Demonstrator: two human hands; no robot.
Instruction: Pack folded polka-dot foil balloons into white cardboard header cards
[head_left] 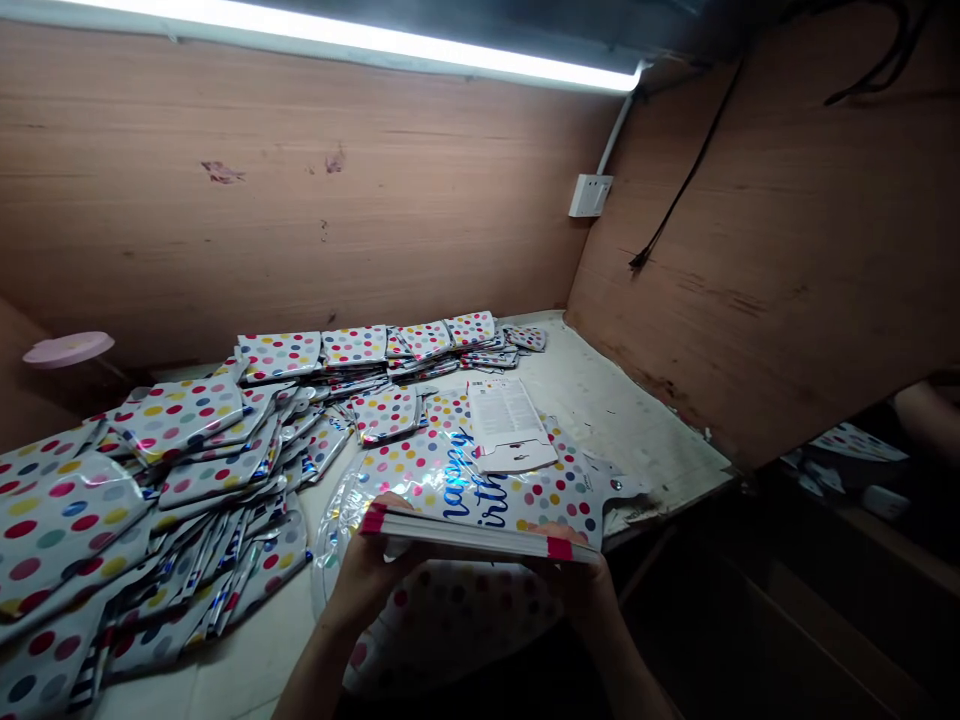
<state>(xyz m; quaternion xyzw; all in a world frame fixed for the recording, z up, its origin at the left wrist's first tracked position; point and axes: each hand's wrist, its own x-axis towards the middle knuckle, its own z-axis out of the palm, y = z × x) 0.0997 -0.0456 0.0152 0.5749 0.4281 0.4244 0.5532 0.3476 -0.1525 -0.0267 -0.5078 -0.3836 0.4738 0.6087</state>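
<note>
Both my hands hold a flat stack of folded polka-dot foil balloons [480,500] with blue script lettering, near the table's front edge. My left hand [367,580] grips the stack's left end, fingers curled under it and thumb on top. My right hand [589,590] grips the right end the same way. On top of the stack lies a white printed card [510,425]. Under the stack a round dotted foil balloon [450,620] spreads flat on the table.
Piles of folded dotted balloons [180,450] cover the left of the white table [637,430]; a neat row [375,345] lines the back wall. A pink lid [67,349] sits far left. Wooden walls stand behind and right. Someone's arm [926,415] shows past the right partition.
</note>
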